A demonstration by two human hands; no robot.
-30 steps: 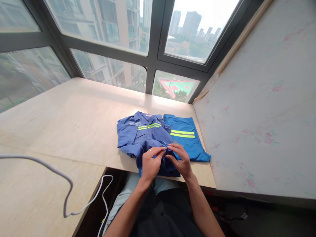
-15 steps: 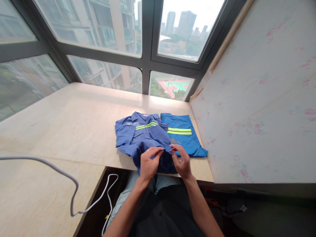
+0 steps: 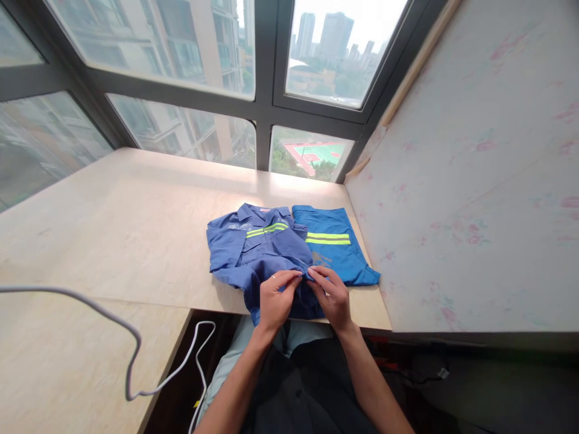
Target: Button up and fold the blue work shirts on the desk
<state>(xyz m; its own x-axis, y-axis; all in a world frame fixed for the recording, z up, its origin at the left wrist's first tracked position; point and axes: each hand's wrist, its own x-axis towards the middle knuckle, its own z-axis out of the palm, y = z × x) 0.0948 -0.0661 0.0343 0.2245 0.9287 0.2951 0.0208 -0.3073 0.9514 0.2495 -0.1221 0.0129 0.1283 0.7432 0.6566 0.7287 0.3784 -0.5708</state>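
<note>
A purple-blue work jacket with a collar and a yellow-green reflective stripe lies on the wooden ledge, its lower part bunched and hanging toward my lap. My left hand pinches the jacket's edge between thumb and fingers, a ring on one finger. Close beside it, my right hand pinches the same edge, the fingertips of both hands nearly touching. Whatever small part lies between the fingertips is hidden. Under the jacket's right side lies a folded brighter blue garment with its own reflective stripe.
The pale wooden ledge runs along framed windows. A flower-patterned wall rises on the right. A white cable crosses the ledge at the left and loops down into a dark gap near my legs.
My right hand has moved slightly left, and its fingers have closed on the jacket's edge, next to my left fingertips. The camera view has shifted a little.
</note>
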